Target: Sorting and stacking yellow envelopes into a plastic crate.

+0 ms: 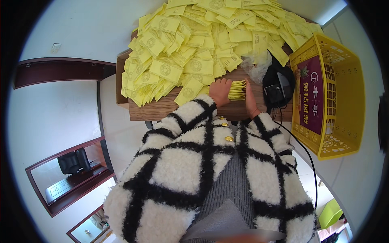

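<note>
A small stack of yellow paper packets stands between my two hands at the table's near edge, the packets' edges lined up side by side. My left hand is closed on its left end, fingers curled. Against its right end my right hand presses with fingers held straight and together, so the stack is held from both sides. Just left of my left hand lies a loose yellow packet. Beyond it, a big heap of similar yellow packets with round printed marks covers most of the table.
The brown wood-grain table has a cardboard box at its left end. Right of my hands lie a crumpled clear plastic bag and a black device with cables. A yellow plastic crate with a purple panel stands at the right.
</note>
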{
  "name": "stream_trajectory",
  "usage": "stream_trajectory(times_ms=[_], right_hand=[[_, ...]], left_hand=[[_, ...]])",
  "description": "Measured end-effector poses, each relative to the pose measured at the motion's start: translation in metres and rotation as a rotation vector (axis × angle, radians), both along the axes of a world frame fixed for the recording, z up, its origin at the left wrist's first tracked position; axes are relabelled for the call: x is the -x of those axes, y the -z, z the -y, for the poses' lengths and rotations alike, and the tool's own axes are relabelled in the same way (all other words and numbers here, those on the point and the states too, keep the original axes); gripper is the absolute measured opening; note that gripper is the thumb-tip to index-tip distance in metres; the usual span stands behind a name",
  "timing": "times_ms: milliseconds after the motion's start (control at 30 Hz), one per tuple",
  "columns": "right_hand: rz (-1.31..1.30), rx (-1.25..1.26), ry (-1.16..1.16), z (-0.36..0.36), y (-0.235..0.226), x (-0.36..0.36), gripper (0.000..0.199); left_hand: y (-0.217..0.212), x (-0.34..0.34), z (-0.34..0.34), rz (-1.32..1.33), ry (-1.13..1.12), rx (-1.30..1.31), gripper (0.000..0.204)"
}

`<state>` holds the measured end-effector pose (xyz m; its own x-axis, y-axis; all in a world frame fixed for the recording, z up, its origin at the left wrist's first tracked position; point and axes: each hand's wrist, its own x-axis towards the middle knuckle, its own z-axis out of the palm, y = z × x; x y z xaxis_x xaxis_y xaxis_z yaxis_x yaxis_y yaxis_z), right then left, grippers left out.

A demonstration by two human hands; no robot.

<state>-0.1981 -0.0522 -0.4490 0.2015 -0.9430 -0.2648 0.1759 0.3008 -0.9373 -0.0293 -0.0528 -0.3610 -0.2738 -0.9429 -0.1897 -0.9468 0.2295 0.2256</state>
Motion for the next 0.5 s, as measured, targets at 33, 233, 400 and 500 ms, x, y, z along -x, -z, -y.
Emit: stream_trajectory(times_ms=[33, 233, 400, 500], right_hand=[[-0.006, 0.009, -0.013, 0.001, -0.003, -0.002, 0.056], [-0.059, 0.058, -0.006, 0.000, 0.000, -0.002, 0.056], [0.047, -0.037, 0.004, 0.002, -0.004, -0.001, 0.053], [0.027, -0.032, 0.028, 0.000, -0.007, -0.003, 0.057]], left_hand=[[0.000, 0.000, 0.000, 0.002, -0.002, 0.001, 0.064], [-0.007, 0.004, 0.000, 0.037, 0.005, -0.022, 0.069], [0.002, -0.003, -0.001, 0.012, 0.000, 0.001, 0.070], [0.007, -0.006, 0.000, -0.028, 0.017, -0.003, 0.067]])
